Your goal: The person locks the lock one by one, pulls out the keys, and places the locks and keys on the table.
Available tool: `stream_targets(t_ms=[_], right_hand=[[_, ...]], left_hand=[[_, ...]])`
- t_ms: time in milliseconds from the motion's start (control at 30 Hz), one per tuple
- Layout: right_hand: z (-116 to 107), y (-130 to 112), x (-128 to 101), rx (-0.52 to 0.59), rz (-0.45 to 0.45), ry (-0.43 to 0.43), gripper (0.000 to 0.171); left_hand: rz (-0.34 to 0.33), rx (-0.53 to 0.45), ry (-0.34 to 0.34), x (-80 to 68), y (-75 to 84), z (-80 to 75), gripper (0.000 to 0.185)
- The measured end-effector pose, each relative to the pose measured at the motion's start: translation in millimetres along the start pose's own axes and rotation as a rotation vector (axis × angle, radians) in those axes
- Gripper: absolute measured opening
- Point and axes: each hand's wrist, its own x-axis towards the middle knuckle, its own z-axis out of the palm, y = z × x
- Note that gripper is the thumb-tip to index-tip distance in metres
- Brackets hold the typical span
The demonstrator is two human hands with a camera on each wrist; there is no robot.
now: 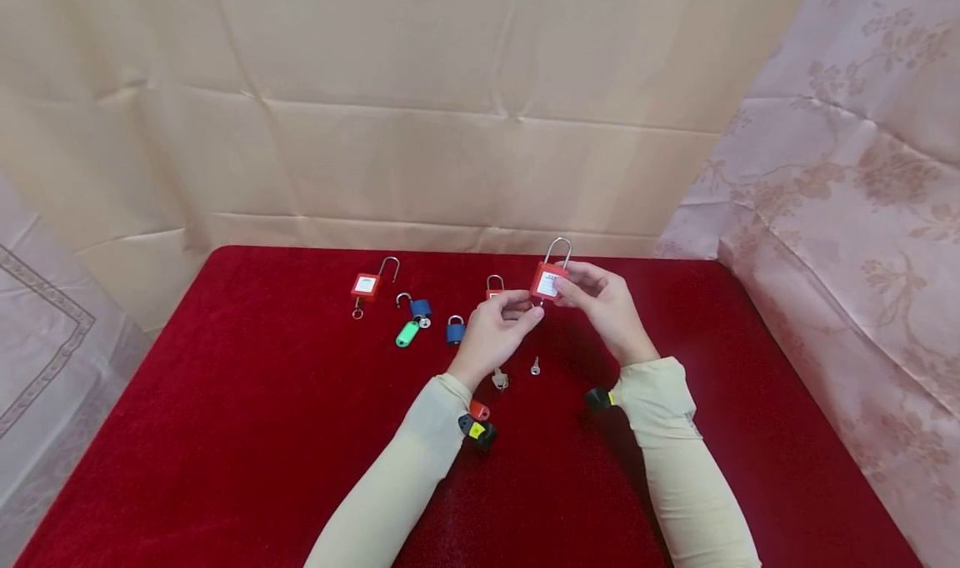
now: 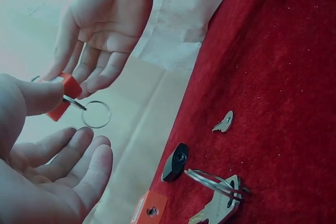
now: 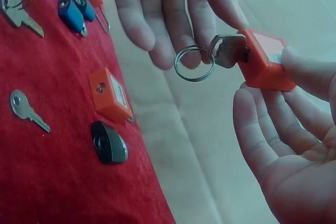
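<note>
My right hand [image 1: 600, 306] holds a red padlock [image 1: 550, 280] with a white label, thumb on its front, its tall shackle upward. A key [image 3: 229, 51] with a split ring [image 3: 194, 64] stands in the padlock's underside. My left hand [image 1: 498, 335] is just below; its thumb touches the padlock's edge beside the key, while its other fingers spread loosely apart from it. On the table, partly behind the left hand, another red padlock [image 3: 109, 95] lies near a black padlock [image 3: 109, 142]. A loose key [image 1: 536, 366] lies below the hands.
Red cloth covers the table [image 1: 247, 435]. To the left lie a red padlock with its shackle released [image 1: 365, 286], a blue padlock [image 1: 421, 309] with a green key tag [image 1: 407, 334], and another blue padlock [image 1: 455, 330]. Ringed keys [image 1: 500, 379] and a red tag [image 1: 479, 411] are by the left wrist.
</note>
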Motion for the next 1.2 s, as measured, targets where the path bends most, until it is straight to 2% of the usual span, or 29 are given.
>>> stream_targets(t_ms=[367,600,967,1200], right_hand=[[4.6,-3.0,0.0,0.076,-0.01,-0.019,0.047],[5.1,-2.3,-0.7,0.076,-0.004,-0.02,0.047],[4.5,-4.1,-1.9,0.059,0.011,-0.037,0.048],[5.1,-4.1,-3.1,0.057,-0.002,-0.049,0.045]], left_hand=[[0.035,0.01,-0.018,1.4,-1.5,2.0,0.035],[0.008,0.047,-0.046,-0.8,-1.7,0.9,0.03],[-0.009,0.058,-0.045,-2.0,-1.1,-0.5,0.028],[0.016,0.043,-0.024,-0.7,-1.7,1.7,0.028]])
